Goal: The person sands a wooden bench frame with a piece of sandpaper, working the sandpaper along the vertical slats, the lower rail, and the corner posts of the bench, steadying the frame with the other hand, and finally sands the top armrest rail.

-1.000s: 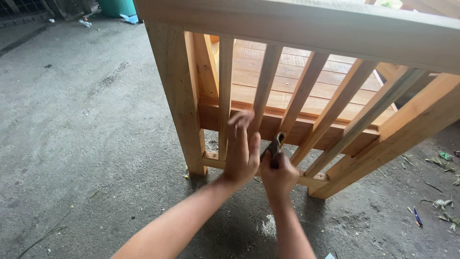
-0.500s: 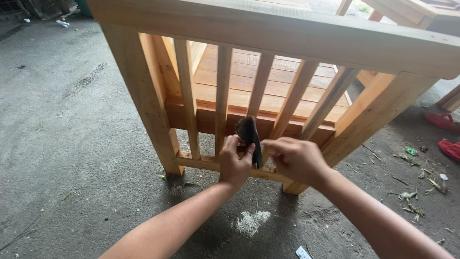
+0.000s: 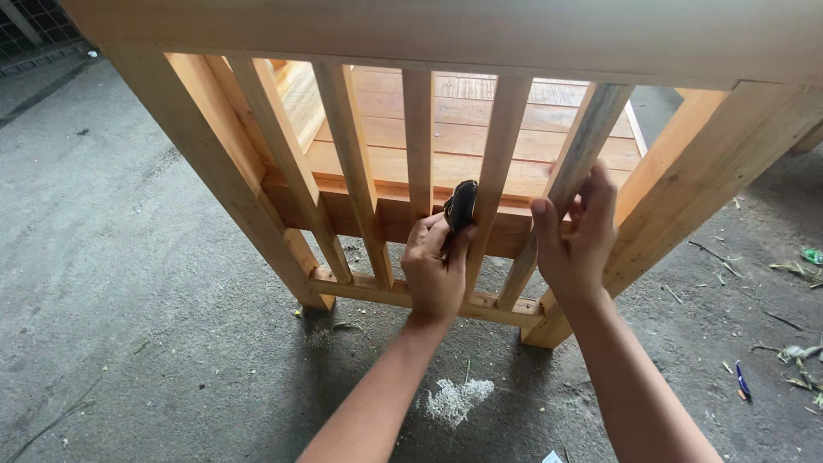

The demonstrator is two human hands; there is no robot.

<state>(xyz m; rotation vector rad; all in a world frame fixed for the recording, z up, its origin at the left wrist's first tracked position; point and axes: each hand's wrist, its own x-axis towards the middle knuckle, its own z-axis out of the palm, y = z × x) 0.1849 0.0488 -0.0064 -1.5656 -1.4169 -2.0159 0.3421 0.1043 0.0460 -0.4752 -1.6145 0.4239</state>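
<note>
At the left of the frame the rough grey concrete floor (image 3: pixel 111 283) spreads out, speckled and scuffed. Rising from it is the pale wooden frame (image 3: pixel 446 34), its square corner post slanting up toward the upper left, the grain smooth and yellowish. Flat slats run down to a low bottom rail (image 3: pixel 377 291), and behind them lie reddish planks.

At centre, your left hand (image 3: pixel 435 267) is clenched around a small dark pad (image 3: pixel 460 204), a crumpled, matte black piece that you press against the edge of the middle slat (image 3: pixel 492 171), just above the inner crossbar. Below your forearm, a patch of white sawdust (image 3: pixel 459 399) sits on the floor.

Right of centre, your right hand (image 3: pixel 576 231) wraps its fingers around the next slat (image 3: pixel 583 146), a greyer, weathered strip, thumb in front, grasping the wood itself. At the far right edge, green scraps and thin twigs (image 3: pixel 793 270) litter the concrete.
</note>
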